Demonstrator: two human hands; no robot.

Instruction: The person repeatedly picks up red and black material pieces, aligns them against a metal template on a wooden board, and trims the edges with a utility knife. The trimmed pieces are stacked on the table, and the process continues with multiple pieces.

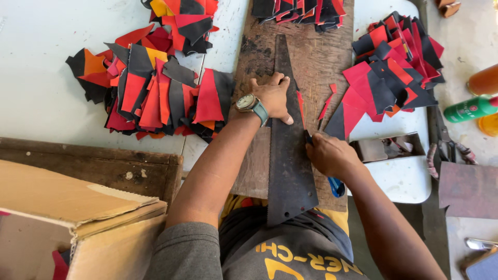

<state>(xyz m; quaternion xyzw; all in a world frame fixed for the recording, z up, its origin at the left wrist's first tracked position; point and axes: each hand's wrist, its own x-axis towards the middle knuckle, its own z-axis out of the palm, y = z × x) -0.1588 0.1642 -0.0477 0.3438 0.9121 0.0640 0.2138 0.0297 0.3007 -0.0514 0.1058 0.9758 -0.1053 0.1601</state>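
My left hand (274,97), with a wristwatch, presses flat on a dark handsaw blade (288,166) that lies lengthwise on a wooden board (316,57). My right hand (331,154) grips a blue-handled knife (336,185) against the blade's right edge. A thin red strip (300,108) lies along that edge beside my left thumb. More red slivers (327,106) rest on the board to the right.
Heaps of red, black and orange cut pieces lie at left (150,88), at right (394,72) and at the board's far end (301,11). A cardboard box (62,207) is at lower left. A green bottle (469,109) and scissors (447,148) lie at right.
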